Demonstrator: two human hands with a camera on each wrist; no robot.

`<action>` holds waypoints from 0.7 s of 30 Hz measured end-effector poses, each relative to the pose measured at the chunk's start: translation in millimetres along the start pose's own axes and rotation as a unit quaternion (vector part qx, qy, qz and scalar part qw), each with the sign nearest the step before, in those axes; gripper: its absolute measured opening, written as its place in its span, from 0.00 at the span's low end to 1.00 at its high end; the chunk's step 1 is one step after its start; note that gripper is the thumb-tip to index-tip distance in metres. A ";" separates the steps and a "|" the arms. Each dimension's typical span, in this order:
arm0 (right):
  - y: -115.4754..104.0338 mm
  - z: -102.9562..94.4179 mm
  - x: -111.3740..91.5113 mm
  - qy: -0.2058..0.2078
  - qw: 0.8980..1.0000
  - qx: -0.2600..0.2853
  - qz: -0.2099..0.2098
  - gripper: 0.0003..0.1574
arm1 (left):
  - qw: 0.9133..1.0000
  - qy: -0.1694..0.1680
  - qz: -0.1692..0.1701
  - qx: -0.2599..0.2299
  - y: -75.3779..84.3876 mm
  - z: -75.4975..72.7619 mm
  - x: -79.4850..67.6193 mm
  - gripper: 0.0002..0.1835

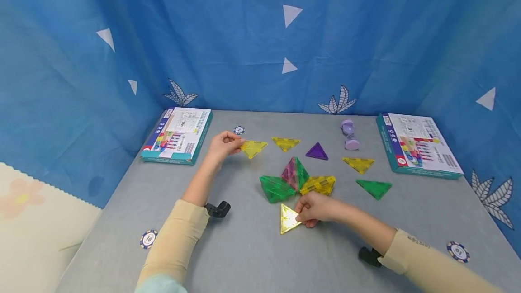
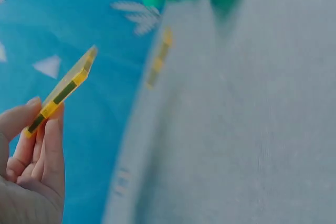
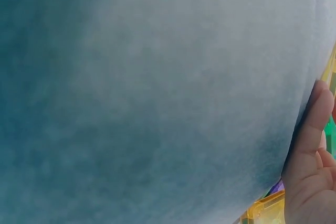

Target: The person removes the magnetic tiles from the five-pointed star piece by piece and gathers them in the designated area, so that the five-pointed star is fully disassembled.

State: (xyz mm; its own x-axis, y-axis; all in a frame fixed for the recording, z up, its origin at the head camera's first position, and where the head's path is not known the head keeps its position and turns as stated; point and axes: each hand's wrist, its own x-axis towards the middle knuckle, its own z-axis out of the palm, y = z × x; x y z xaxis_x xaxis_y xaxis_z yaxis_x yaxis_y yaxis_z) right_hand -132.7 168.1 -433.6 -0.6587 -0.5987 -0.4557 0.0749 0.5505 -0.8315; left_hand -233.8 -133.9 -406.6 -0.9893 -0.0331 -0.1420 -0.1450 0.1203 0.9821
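My left hand [image 1: 225, 144] pinches a yellow triangular magnetic tile [image 1: 254, 148] by one corner; the left wrist view shows this tile [image 2: 65, 93] edge-on between thumb and fingers. In my right hand [image 1: 316, 209] is another yellow triangular tile [image 1: 288, 219], pinched at one side and catching the light. Just beyond that hand stands a cluster of joined tiles: a green piece [image 1: 277, 188], a pink and green peak [image 1: 296, 173] and a yellow piece [image 1: 319, 185]. In the right wrist view the hand [image 3: 312, 166] is partly cut off at the edge.
Loose triangles lie behind and right: yellow [image 1: 286, 143], purple [image 1: 317, 151], yellow [image 1: 358, 164] and green [image 1: 374, 188]. A purple hourglass [image 1: 350, 134] is at the back. Boxes stand left [image 1: 177, 135] and right [image 1: 419, 145]. Poker chips [image 1: 149, 239] dot the grey table [image 1: 244, 257].
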 end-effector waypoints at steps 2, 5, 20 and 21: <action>0.2 0.1 -0.1 0.003 1.000 0.002 0.001 0.07 | 1.000 0.017 -0.026 -0.006 -12.4 -0.9 18.2 0.12; 0.5 1.1 -0.2 0.005 1.000 0.003 0.001 0.08 | 0.998 0.022 -0.061 -0.010 -24.5 -1.2 37.4 0.11; -0.9 4.2 -0.1 0.012 1.000 0.007 0.015 0.09 | 0.985 0.065 -0.010 0.156 -42.3 0.0 60.6 0.09; -0.9 3.8 0.3 0.012 1.000 0.007 0.016 0.09 | 0.980 0.072 0.003 0.187 -42.3 0.7 61.8 0.09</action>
State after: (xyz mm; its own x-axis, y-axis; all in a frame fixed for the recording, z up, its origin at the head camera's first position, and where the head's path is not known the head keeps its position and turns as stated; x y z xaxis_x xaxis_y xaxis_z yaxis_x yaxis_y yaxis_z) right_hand -130.2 165.2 -434.2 -0.6729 -0.5669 -0.4752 0.1070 0.5611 -0.8208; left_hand -288.8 -140.4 -457.0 -0.9818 -0.1669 -0.0904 -0.1604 0.4753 0.8651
